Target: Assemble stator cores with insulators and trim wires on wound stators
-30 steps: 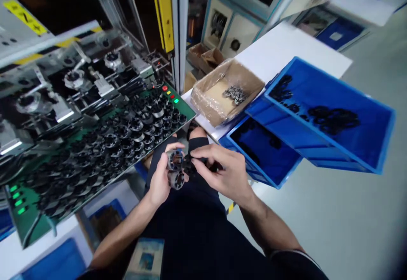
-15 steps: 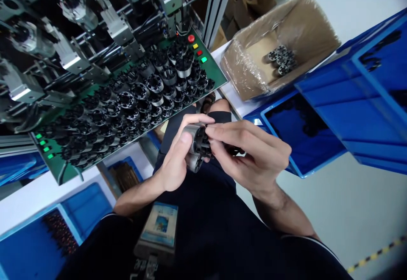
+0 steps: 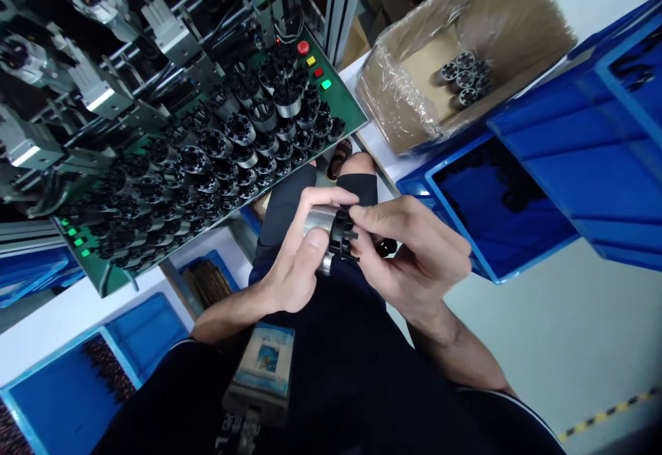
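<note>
My left hand [image 3: 294,262] is wrapped round a motor stator [image 3: 321,218], a silver metal cylinder held over my lap. Its open end faces right, where a black slotted plastic insert [image 3: 341,234] sticks out with its prongs. A second silver edge shows below my left thumb; I cannot tell whether it is a separate piece. My right hand [image 3: 414,248] is closed, with thumb and fingertips pinching the insert's edge. Under the right fingers a small dark shiny part [image 3: 386,247] shows, mostly hidden.
Rows of similar stators [image 3: 241,129] stand on a green machine bed [image 3: 346,107] with lit buttons, ahead and left. A plastic-lined cardboard box [image 3: 393,107] holds several metal cylinders [image 3: 465,77]. Blue bins [image 3: 496,262] with black parts stand right; another blue bin [image 3: 56,393] lies lower left.
The stator in my left hand has turned, so its side and the black prongs now show more. My right fingertips stay at the insert. The view has shifted slightly.
</note>
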`<state>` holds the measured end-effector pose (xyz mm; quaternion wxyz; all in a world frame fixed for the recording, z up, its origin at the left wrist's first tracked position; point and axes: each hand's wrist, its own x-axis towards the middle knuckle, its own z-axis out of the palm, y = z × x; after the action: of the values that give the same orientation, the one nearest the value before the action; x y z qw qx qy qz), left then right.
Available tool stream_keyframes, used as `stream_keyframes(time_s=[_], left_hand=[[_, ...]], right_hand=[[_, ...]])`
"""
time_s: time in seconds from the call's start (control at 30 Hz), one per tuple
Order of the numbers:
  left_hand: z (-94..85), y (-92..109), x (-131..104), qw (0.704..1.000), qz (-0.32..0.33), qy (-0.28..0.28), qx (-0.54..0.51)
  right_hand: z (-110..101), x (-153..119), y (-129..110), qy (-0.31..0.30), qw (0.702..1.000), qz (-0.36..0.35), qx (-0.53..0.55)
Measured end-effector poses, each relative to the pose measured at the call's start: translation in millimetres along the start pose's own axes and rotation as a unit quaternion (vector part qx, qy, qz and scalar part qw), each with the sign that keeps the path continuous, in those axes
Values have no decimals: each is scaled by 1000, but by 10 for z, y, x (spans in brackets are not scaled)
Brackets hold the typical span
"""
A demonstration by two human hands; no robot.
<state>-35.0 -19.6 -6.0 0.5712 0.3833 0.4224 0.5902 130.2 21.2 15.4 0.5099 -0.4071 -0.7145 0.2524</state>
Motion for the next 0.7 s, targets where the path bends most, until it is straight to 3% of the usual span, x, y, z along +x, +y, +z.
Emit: stream_keyframes(time_s=[0.07,0.17,0.27,0.37,0.53,0.6,0.7], left_hand=[[-24,0,-9,999,25,-38,10],[-85,-2,-24,995,30,-78,47],[-131,-15,-41,993,22,-82,83],[-137,-41,-53,997,8,-47,68],[-105,-73,4,989,-96,36,-102],[-77,-81,47,980,-112,60,-152],[8,-99,97,960,-141,111,-214]], right_hand=[[-7,-23,24,-2,1000,0,15],[-1,-60,48,-28,997,55,41],[4,-83,62,-31,999,22,18],[-71,-94,89,-65,998,2,14],[-380,-190,190,-163,974,103,117],[-431,-249,207,-154,976,107,112],[-320,-327,181,-78,996,32,40]])
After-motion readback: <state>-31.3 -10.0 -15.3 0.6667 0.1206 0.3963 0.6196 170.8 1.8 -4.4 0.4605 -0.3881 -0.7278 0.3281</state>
